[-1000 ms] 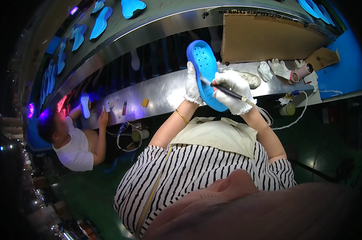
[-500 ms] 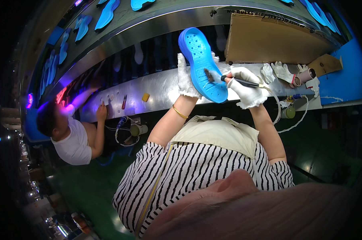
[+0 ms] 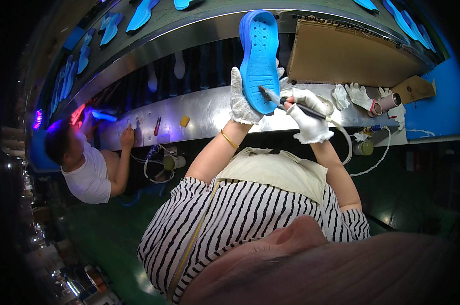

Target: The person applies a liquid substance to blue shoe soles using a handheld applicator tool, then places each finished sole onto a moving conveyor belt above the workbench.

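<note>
A blue shoe sole (image 3: 261, 53), with small holes near its far end and ridges across its near half, is held up over the metal bench. My left hand (image 3: 241, 101), in a white knit glove, grips its near left side; some fingers are hidden behind the sole. In my gloved right hand (image 3: 311, 121), bare fingertips close around a black-handled brush (image 3: 274, 98). The dark bristles rest at or just over the sole's near end; contact is hard to tell. From the handle's back end runs a pale hose (image 3: 348, 145).
A co-worker (image 3: 87, 165) sits at the left. Blue soles (image 3: 141, 15) lie on the conveyor beyond the metal bench (image 3: 204, 113). A cardboard box (image 3: 357, 56), white gloves (image 3: 358, 95) and a pinkish tumbler (image 3: 390, 101) are at right. A yellow block (image 3: 184, 121) lies left.
The sole has moved away from me and turned more upright, my left hand moving with it. The brush has shifted slightly left. A blue piece now shows by the co-worker's hands.
</note>
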`<state>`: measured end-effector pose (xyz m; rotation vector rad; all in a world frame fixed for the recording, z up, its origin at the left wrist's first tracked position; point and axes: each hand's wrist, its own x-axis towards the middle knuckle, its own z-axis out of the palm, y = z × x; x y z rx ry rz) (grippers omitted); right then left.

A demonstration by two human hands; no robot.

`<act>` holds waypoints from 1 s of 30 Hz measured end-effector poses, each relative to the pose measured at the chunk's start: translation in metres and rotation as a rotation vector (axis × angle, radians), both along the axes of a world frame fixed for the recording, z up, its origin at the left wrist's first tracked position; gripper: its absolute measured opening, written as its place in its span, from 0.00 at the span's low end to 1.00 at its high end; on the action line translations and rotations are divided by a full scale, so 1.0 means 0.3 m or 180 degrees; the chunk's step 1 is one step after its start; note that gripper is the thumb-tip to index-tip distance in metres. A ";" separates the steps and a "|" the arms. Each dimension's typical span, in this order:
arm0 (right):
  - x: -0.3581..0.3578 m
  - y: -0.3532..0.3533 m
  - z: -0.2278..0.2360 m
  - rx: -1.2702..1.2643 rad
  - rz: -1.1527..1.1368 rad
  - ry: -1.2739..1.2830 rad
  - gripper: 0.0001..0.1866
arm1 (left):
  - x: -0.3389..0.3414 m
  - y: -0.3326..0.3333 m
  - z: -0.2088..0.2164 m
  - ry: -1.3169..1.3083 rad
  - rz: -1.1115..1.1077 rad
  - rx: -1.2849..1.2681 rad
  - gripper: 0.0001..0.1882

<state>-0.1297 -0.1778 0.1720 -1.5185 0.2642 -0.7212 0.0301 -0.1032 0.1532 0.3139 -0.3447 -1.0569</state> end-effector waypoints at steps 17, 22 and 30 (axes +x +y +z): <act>0.007 -0.064 0.008 0.0368 0.0591 0.0201 0.05 | 0.073 0.021 0.067 0.0188 -0.0756 -0.0135 0.50; -0.015 -0.055 -0.008 0.0315 0.1144 0.0453 0.06 | 0.104 0.015 0.069 0.0100 -0.0772 -0.0039 0.49; -0.004 -0.086 0.040 -0.0528 0.0674 -0.0273 0.10 | 0.118 0.002 0.104 -0.0291 -0.0989 0.0360 0.45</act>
